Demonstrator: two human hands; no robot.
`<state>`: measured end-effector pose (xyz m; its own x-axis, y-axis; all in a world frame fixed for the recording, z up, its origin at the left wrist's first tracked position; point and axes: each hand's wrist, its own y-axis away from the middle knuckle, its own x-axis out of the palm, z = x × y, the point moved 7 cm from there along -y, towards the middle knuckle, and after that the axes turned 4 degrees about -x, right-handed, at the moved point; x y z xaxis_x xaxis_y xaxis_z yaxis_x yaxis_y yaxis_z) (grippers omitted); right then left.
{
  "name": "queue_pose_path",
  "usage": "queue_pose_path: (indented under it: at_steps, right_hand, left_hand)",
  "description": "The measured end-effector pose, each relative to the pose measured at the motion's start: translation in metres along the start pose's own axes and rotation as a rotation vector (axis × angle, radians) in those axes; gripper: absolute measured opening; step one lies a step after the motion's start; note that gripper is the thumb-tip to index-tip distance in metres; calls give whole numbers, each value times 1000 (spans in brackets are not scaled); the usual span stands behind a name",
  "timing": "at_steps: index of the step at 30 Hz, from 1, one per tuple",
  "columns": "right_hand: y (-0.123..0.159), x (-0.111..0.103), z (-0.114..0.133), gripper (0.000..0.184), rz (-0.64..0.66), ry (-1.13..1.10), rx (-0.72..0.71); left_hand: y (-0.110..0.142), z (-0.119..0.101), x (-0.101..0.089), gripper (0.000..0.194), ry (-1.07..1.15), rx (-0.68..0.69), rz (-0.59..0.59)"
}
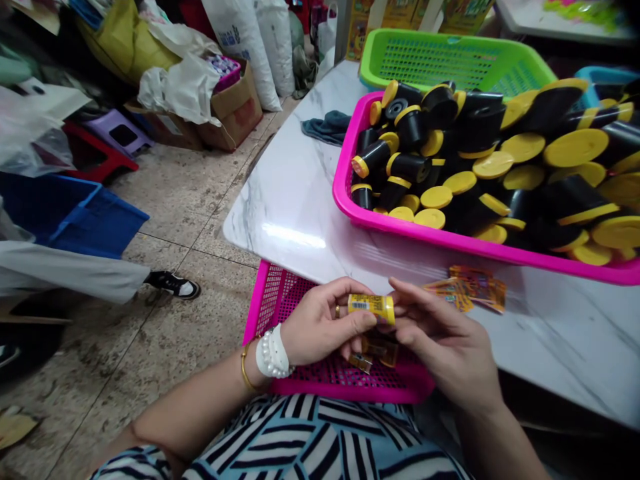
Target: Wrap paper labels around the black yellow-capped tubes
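My left hand [320,327] and my right hand [440,340] meet over a pink basket [280,300] on my lap. Together they pinch a small bottle [373,308] wrapped in a yellow label, lying sideways between the fingertips. A few small labelled pieces [377,352] lie in the lap basket beneath the hands. On the white marble table [295,200] a large pink basket [400,230] holds several black bottles with yellow caps [465,153]. A small pile of orange-yellow labels [473,288] lies on the table just beyond my right hand.
A green basket [450,60] stands behind the pink one, a dark cloth [327,127] lies on the table's far side. Left on the floor are a blue crate [75,213], cardboard boxes [230,110], bags, stools, and another person's leg and shoe [173,285].
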<state>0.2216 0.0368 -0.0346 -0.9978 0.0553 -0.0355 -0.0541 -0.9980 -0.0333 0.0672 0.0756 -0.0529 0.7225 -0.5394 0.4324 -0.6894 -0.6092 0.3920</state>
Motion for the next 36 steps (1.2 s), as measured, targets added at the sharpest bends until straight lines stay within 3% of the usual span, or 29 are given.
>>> queue_pose_path:
  at_steps: [4,8,11,15,18,23,27,29,33,35,36]
  right_hand:
    - [-2,1,5,25,100,-31,-64]
    - [0,0,4,13,17,-169,-111]
    - [1,2,2,17,-23,-165,-117]
    - [3,10,8,24,61,-3,-198]
    - [6,7,14,26,15,27,-273]
    - [12,14,26,37,30,200,-388]
    - [15,20,27,37,-37,220,-434]
    - [17,23,27,31,-46,233,-439]
    - [16,24,41,25,69,378,-551]
    - [9,4,57,26,-11,575,-647]
    - [4,-14,68,24,-128,685,-680]
  left_hand:
    - [0,2,9,48,83,-117,141]
    - [-3,5,10,51,217,-122,182]
    - [-5,11,6,51,293,-124,155]
    - [-4,13,8,47,316,-103,143]
    - [-1,11,13,48,346,-77,152]
    - [3,20,12,47,331,-138,29]
    - [5,25,14,49,361,-142,50]
    - [6,27,11,50,338,-139,22]
    - [8,43,-5,55,201,-162,-21]
    - [8,57,-18,67,38,-203,-26]
    - [8,63,-28,74,-45,-198,-67]
